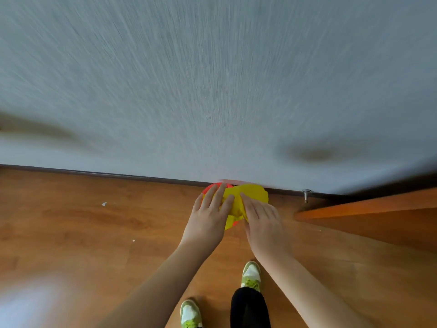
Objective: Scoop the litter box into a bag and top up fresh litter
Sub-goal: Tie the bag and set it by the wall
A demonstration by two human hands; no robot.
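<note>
The floor (94,233) is orange-brown wood laminate, glossy, with a pale glare patch at the lower left and two white specks (104,204) lying on it; a grey-white textured wall (212,79) (blurred) meets it along a dark skirting (118,175); a wooden door (378,209) stands at the right beside a metal stop (306,194). Both hands are together on a yellow bag (248,197) with orange patches, held above the floor near the wall; the left hand (208,216) lies with straight fingers on it; the right hand (262,218) pinches its fold. Two green-white shoes (251,275) stand below.
</note>
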